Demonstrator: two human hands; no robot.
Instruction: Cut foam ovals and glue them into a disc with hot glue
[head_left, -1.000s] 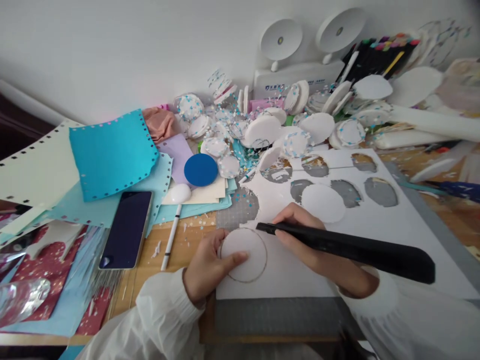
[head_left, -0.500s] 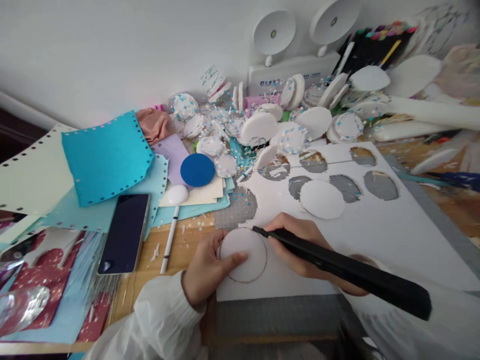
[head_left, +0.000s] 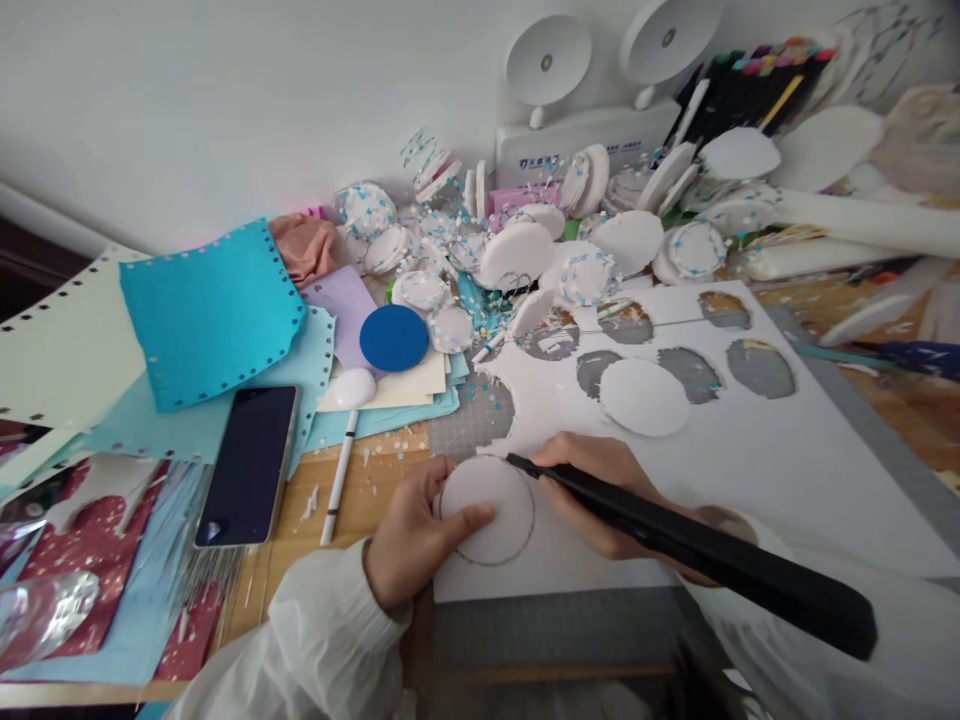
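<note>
My left hand presses on a round outlined disc at the left end of a white board, its thumb on top and its fingers at the left edge. My right hand grips a long black tool. The tool's tip touches the upper right of the disc's outline. Several round holes pierce the board's far part, and a loose white disc lies on it. A grey mat shows beneath.
Many white discs with beaded wire are heaped behind the board. A blue disc, a phone, a white pen and a turquoise sheet lie left. A two-headed lamp stands at the back.
The black tool's rear end has swung slightly down and to the right, with my right hand shifting a little. Its tip stays near the same spot. My left hand has not visibly moved.
</note>
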